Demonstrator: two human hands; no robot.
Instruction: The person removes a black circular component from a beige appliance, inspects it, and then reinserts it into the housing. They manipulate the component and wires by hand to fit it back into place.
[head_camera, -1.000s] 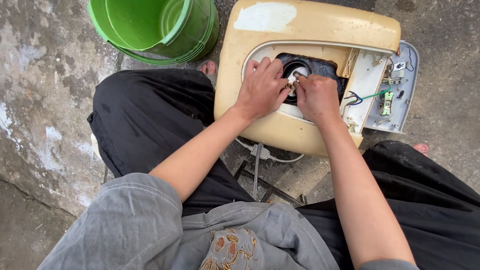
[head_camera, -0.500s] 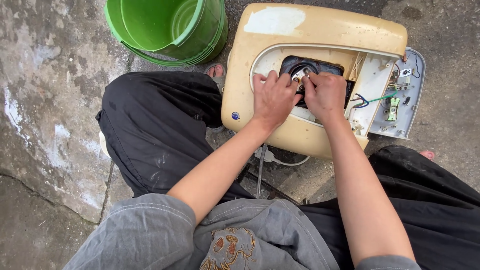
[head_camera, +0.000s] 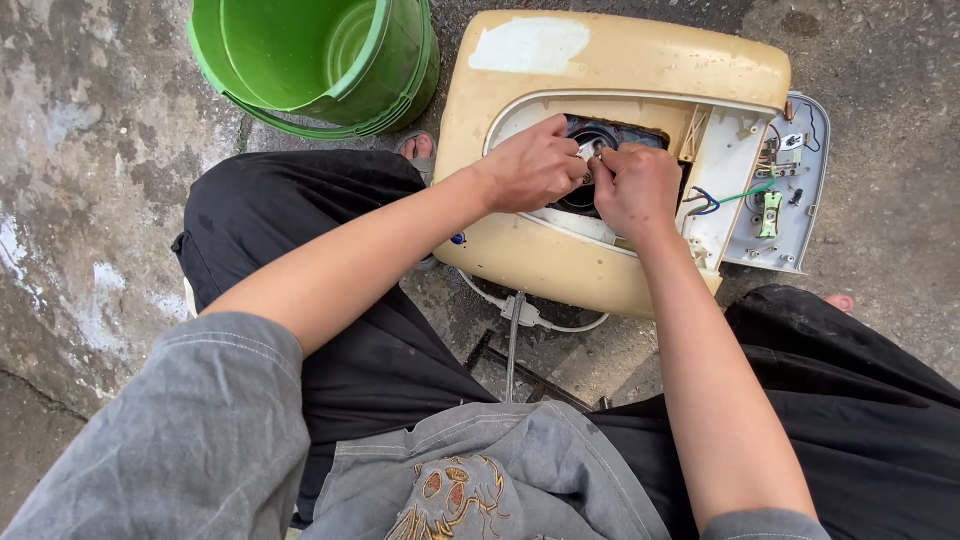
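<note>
Both hands at a dark round opening (head_camera: 600, 165) in a cream appliance casing (head_camera: 600, 70). Left hand (head_camera: 532, 168) and right hand (head_camera: 635, 185) fingers curled, pinching a small metal fitting (head_camera: 590, 150) between fingertips. Green bucket (head_camera: 310, 60) well apart, beyond left knuckles.

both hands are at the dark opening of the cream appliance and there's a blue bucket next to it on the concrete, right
Not quite: the bucket is green, not blue, as the head view shows. Otherwise right: the left hand and right hand are at the dark opening of the cream appliance.
</note>
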